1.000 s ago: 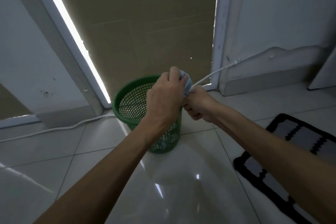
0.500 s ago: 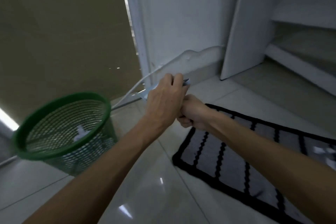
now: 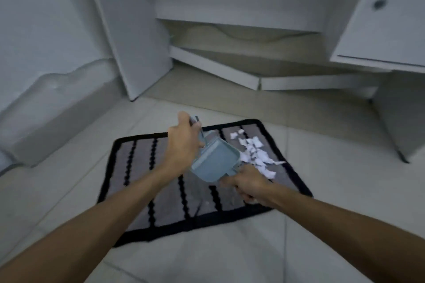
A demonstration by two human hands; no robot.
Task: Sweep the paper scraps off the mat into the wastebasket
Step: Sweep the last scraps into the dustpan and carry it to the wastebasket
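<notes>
A big striped mat [image 3: 174, 193] with a black edge lies on the pale tile floor [image 3: 333, 190]. The wastebasket is not in view. At about two o'clock on the mat sits a heap of white paper scraps [image 3: 255, 154]. Just beside the heap, at its eight o'clock, a blue dustpan [image 3: 215, 161] hangs tilted over the mat. The left hand [image 3: 184, 147] is curled tight around a thin handle at the pan's top; whether that is the pan's own handle or a brush's cannot be told. The right hand [image 3: 249, 185] is closed at the pan's lower corner, but what it pinches is hidden. The step looks like getting ready to scoop. Next, the pan's edge should go flat beside the scraps.
</notes>
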